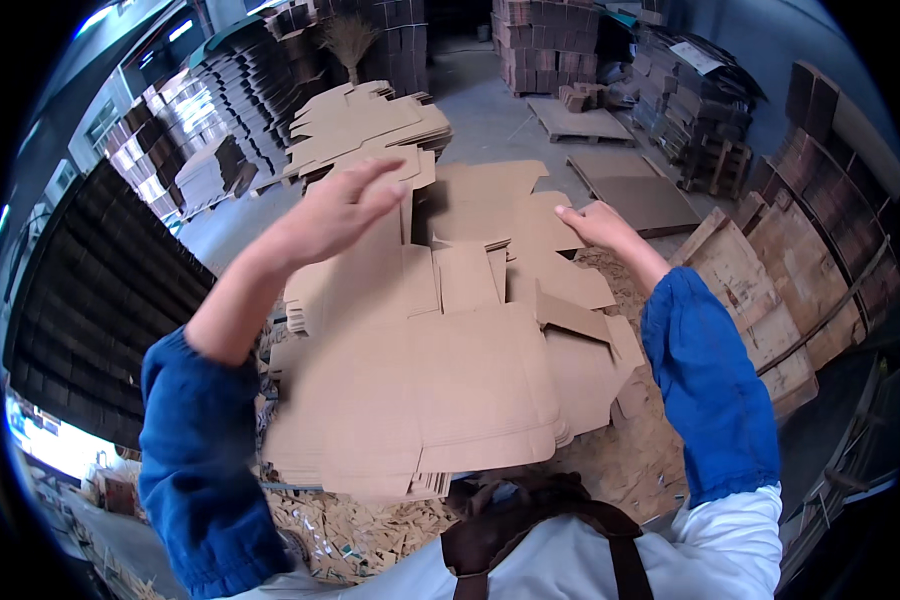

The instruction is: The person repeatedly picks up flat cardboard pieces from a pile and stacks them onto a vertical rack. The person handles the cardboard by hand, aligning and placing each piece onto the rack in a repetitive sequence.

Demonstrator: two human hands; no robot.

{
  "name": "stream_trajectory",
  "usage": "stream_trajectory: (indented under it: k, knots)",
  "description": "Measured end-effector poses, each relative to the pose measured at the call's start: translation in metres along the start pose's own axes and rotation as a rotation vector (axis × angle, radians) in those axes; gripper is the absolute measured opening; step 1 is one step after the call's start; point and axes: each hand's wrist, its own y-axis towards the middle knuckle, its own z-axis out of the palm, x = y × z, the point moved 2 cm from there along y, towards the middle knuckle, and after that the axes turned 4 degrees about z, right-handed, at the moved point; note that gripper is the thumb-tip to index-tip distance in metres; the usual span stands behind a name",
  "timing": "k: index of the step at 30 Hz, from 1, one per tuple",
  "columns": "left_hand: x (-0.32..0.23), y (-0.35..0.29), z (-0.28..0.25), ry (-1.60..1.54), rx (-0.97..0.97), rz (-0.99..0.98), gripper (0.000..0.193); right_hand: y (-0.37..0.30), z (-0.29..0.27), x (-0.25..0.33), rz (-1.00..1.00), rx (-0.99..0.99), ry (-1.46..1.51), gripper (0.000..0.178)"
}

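Note:
My right hand (602, 223) pinches the right edge of a flat brown cardboard sheet (490, 208), cut with flaps, at the far part of the pile. My left hand (345, 208) hovers above the pile's left side, fingers stretched out and thumb apart, holding nothing that I can see. Below and nearer to me lie overlapping die-cut cardboard blanks (470, 385), with a large creased one on top. A small upright flap (573, 312) sticks up at the right of the pile. Blue sleeves cover both my forearms.
Another stack of cardboard blanks (365, 125) stands just beyond. Cardboard scraps (345, 530) litter the floor around the pile. Wooden boards (740, 280) lean at the right, and a flat pallet (635, 190) lies behind them. Tall stacks of cardboard (545, 45) stand at the back.

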Motion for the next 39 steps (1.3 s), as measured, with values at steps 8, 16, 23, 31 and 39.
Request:
stream_trajectory:
  k: [8, 16, 23, 31, 39]
  knots:
    - [0.045, 0.022, 0.057, 0.507, -0.11, 0.054, 0.053, 0.004, 0.014, 0.009, -0.067, 0.043, 0.189, 0.051]
    - [0.045, 0.022, 0.055, 0.5, -0.124, 0.05, 0.051, 0.002, 0.005, 0.024, 0.101, 0.305, 0.909, 0.035]
    - [0.052, 0.025, 0.06, 0.499, -0.167, 0.107, 0.047, 0.002, -0.001, 0.039, 0.048, 0.406, 0.87, 0.038]
    - [0.048, 0.019, 0.057, 0.528, -0.171, 0.142, 0.045, -0.036, -0.057, 0.098, -0.161, 0.249, 0.299, 0.04]
    - [0.051, 0.032, 0.054, 0.431, -0.227, 0.032, 0.044, 0.017, 0.018, 0.01, 0.11, 0.582, 1.06, 0.037]
